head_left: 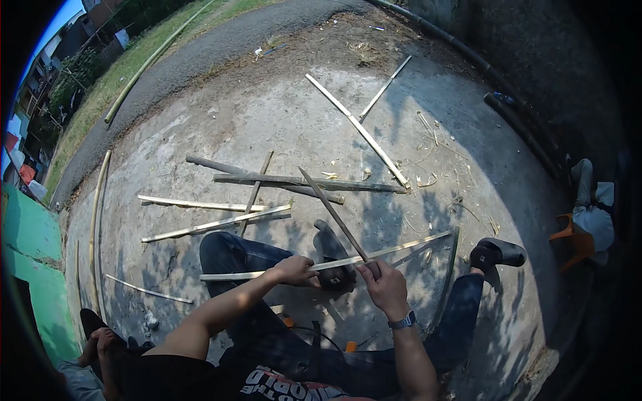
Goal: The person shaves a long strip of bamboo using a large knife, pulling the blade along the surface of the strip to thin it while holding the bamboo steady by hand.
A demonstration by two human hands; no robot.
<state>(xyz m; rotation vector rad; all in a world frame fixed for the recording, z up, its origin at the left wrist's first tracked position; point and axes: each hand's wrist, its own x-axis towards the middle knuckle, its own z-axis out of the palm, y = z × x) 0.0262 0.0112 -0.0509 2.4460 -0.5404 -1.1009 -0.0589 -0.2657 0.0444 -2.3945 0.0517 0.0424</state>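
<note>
A long pale bamboo strip (408, 245) lies across my lap, its left end over my bent knee and its right end reaching out over the concrete. My left hand (295, 271) is closed around this strip near its middle. In my right hand (386, 287) I grip the handle of a long, narrow machete (331, 212), its dark blade slanting up and away to the left, tip over the ground. The blade crosses the strip close to my right fist; whether they touch I cannot tell. A dark shoe (332, 257) shows between my hands.
Pale bamboo strips (217, 224) and dark split bamboo pieces (314, 182) lie ahead, with a longer strip (358, 130) beyond. Shavings (428, 179) litter the concrete (254, 120). One person (592, 220) sits on an orange chair (570, 239) at right; another person's hands (100, 339) show lower left.
</note>
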